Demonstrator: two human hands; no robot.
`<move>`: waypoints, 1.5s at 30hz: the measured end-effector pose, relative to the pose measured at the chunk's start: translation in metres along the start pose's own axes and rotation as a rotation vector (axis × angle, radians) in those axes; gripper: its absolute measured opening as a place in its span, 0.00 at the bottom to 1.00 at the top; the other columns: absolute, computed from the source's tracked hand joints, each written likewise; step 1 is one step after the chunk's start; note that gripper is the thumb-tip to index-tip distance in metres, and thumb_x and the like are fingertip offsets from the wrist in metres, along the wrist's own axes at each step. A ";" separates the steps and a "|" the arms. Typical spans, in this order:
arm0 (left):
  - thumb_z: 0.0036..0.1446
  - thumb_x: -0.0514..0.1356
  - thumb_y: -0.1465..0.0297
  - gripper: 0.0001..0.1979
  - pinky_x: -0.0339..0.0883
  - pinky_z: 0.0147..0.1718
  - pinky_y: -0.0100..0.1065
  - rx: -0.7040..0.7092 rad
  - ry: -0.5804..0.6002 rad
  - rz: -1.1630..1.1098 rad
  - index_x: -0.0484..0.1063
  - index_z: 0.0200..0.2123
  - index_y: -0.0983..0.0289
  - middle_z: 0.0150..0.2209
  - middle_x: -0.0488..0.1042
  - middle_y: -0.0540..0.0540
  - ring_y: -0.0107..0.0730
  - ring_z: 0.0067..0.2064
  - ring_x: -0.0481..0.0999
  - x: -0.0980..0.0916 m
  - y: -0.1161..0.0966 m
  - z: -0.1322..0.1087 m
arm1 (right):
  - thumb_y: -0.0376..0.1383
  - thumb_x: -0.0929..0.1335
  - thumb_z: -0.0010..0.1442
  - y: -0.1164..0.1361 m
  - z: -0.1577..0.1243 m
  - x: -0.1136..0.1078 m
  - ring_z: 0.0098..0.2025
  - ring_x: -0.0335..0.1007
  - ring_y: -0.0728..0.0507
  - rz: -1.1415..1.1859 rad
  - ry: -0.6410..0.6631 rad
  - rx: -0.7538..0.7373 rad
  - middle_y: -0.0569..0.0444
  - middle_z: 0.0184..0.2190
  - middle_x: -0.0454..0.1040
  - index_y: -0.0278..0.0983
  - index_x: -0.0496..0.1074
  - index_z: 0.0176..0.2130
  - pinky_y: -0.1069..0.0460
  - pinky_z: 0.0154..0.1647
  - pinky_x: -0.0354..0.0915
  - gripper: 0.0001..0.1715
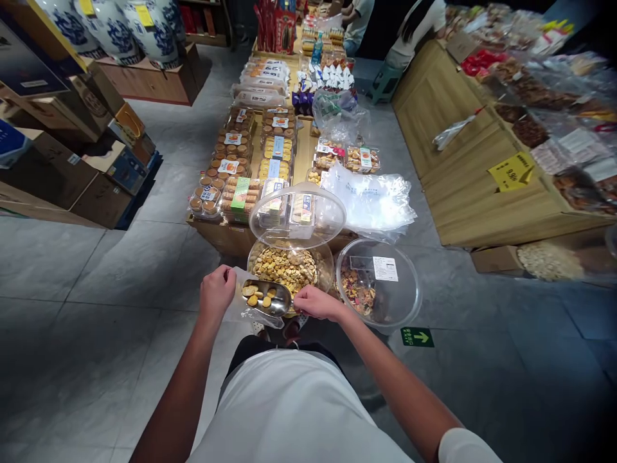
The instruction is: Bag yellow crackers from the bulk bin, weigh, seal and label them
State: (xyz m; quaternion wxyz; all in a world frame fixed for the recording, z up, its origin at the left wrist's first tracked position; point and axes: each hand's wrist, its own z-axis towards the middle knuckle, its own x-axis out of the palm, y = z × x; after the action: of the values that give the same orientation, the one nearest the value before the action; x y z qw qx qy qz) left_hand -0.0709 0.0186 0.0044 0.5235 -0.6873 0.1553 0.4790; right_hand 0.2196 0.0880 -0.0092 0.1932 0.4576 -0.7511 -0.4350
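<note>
My left hand (218, 290) is closed on the edge of a clear plastic bag (237, 311), keeping its mouth apart. In my right hand (315, 302) is the handle of a metal scoop (282, 299), which points left with its front in the bag's mouth. Several yellowish, flat snack pieces (259, 297) lie in the scoop. Just beyond it stands a round clear tub (326, 263) full of similar pieces (284, 265). A clear round lid (297, 215) is tilted up at the tub's far side.
To the right is a lidded round tub (412, 302) of mixed snacks. Plastic bags (371, 199) are heaped on the display table, near boxed cookies (240, 196). A wooden counter (434, 161) stands right, cartons (101, 193) left. Two people (424, 19) are farther back.
</note>
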 end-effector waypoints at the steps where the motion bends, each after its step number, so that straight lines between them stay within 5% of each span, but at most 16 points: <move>1: 0.64 0.56 0.64 0.13 0.56 0.31 0.34 -0.008 0.003 -0.001 0.80 0.34 0.59 0.30 0.79 0.55 0.38 0.32 0.75 -0.002 0.000 -0.001 | 0.39 0.64 0.56 0.001 0.001 0.001 0.17 0.45 0.53 -0.035 -0.003 -0.005 0.62 0.15 0.56 0.38 0.63 0.21 0.55 0.17 0.40 0.14; 5: 0.64 0.55 0.63 0.13 0.55 0.31 0.32 -0.026 0.029 -0.005 0.79 0.35 0.59 0.30 0.79 0.55 0.37 0.32 0.75 -0.007 0.000 -0.004 | 0.37 0.64 0.54 0.004 0.009 0.009 0.21 0.45 0.53 -0.190 -0.005 -0.078 0.62 0.17 0.53 0.38 0.58 0.20 0.55 0.21 0.41 0.15; 14: 0.65 0.54 0.64 0.15 0.57 0.33 0.32 -0.029 0.066 -0.023 0.80 0.36 0.60 0.31 0.81 0.56 0.37 0.33 0.76 -0.007 -0.001 -0.012 | 0.39 0.65 0.58 0.014 0.032 0.043 0.23 0.49 0.52 -0.409 0.061 -0.048 0.61 0.19 0.55 0.36 0.64 0.22 0.54 0.24 0.44 0.16; 20: 0.65 0.54 0.63 0.15 0.60 0.35 0.33 -0.002 0.094 -0.029 0.81 0.39 0.60 0.35 0.82 0.56 0.39 0.37 0.79 -0.016 0.008 -0.020 | 0.42 0.66 0.62 0.019 0.047 0.075 0.34 0.71 0.42 -0.736 -0.129 0.029 0.48 0.33 0.77 0.35 0.78 0.35 0.52 0.32 0.59 0.15; 23: 0.66 0.55 0.62 0.15 0.61 0.35 0.33 0.026 0.106 -0.034 0.80 0.39 0.60 0.35 0.82 0.55 0.39 0.37 0.79 -0.020 0.020 -0.025 | 0.40 0.65 0.64 0.028 0.046 0.087 0.42 0.76 0.36 -0.884 -0.199 0.031 0.40 0.42 0.80 0.33 0.79 0.44 0.49 0.40 0.65 0.17; 28: 0.65 0.57 0.60 0.17 0.63 0.34 0.32 0.079 0.078 -0.082 0.80 0.48 0.61 0.32 0.81 0.53 0.37 0.32 0.78 -0.021 0.044 -0.027 | 0.38 0.65 0.65 0.047 0.043 0.097 0.43 0.77 0.35 -0.954 -0.249 -0.028 0.38 0.43 0.81 0.33 0.80 0.44 0.48 0.41 0.66 0.16; 34: 0.67 0.55 0.59 0.18 0.67 0.39 0.34 0.082 0.009 -0.081 0.82 0.44 0.61 0.40 0.84 0.56 0.40 0.39 0.82 -0.020 0.063 -0.027 | 0.37 0.67 0.62 0.050 0.001 0.066 0.34 0.73 0.43 -0.733 -0.223 -0.038 0.48 0.33 0.78 0.36 0.74 0.33 0.53 0.32 0.59 0.09; 39: 0.66 0.55 0.60 0.17 0.67 0.41 0.35 0.019 0.035 -0.049 0.83 0.43 0.61 0.42 0.85 0.56 0.41 0.41 0.82 -0.022 0.074 -0.027 | 0.44 0.60 0.70 0.011 -0.055 0.010 0.22 0.66 0.48 -0.192 -0.188 0.106 0.57 0.23 0.71 0.38 0.67 0.35 0.55 0.23 0.57 0.16; 42: 0.66 0.55 0.59 0.18 0.68 0.41 0.35 -0.019 0.030 -0.033 0.83 0.44 0.61 0.42 0.85 0.56 0.42 0.42 0.82 -0.022 0.079 -0.026 | 0.40 0.61 0.69 -0.024 -0.035 -0.017 0.23 0.70 0.46 -0.181 -0.250 0.237 0.55 0.25 0.73 0.38 0.67 0.37 0.55 0.23 0.59 0.12; 45: 0.66 0.55 0.59 0.19 0.68 0.41 0.34 -0.044 0.034 -0.006 0.83 0.44 0.61 0.41 0.85 0.57 0.43 0.42 0.82 -0.023 0.083 -0.024 | 0.36 0.63 0.67 -0.053 0.030 -0.028 0.33 0.76 0.42 -0.517 -0.360 0.305 0.46 0.33 0.79 0.34 0.73 0.37 0.54 0.30 0.63 0.12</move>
State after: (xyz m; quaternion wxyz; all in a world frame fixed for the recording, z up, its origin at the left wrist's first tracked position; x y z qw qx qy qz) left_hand -0.1295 -0.0427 -0.0240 0.5069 -0.7072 0.1513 0.4691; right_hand 0.2410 0.1155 -0.0663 -0.1295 0.5725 -0.6886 -0.4258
